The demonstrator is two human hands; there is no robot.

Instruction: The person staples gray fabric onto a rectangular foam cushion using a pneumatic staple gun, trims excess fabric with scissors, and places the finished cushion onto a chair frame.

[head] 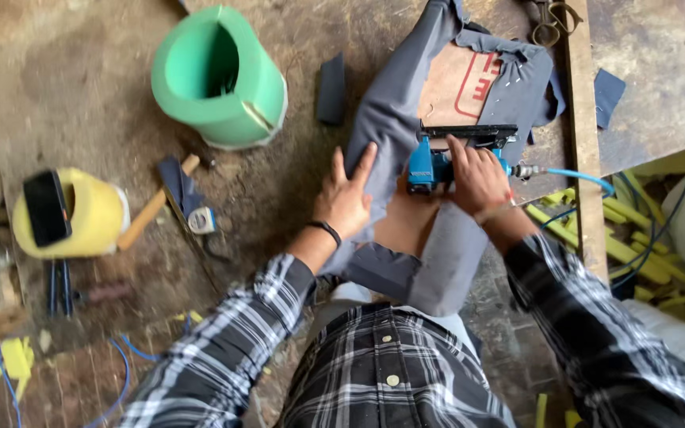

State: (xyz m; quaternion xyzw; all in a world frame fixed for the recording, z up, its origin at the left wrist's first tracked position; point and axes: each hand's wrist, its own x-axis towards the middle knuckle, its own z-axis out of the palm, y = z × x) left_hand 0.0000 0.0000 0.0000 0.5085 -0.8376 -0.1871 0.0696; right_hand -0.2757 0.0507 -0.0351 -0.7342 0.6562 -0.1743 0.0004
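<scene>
My right hand (479,178) grips a blue pneumatic staple gun (430,165), its black nose pressed against the edge of a grey fabric (390,119) wrapped over a brown board panel (453,83). A blue air hose (576,176) runs off the gun to the right. My left hand (346,198) lies flat, fingers spread, pressing the grey fabric down at the panel's left side. The fabric hangs down toward my lap.
A green plastic tub (217,75) stands at upper left. A yellow container with a dark phone (69,212) sits at left beside a wooden-handled hammer (152,208) and a tape measure (200,219). Scissors (550,20) lie at top. Yellow strips (636,254) pile at right.
</scene>
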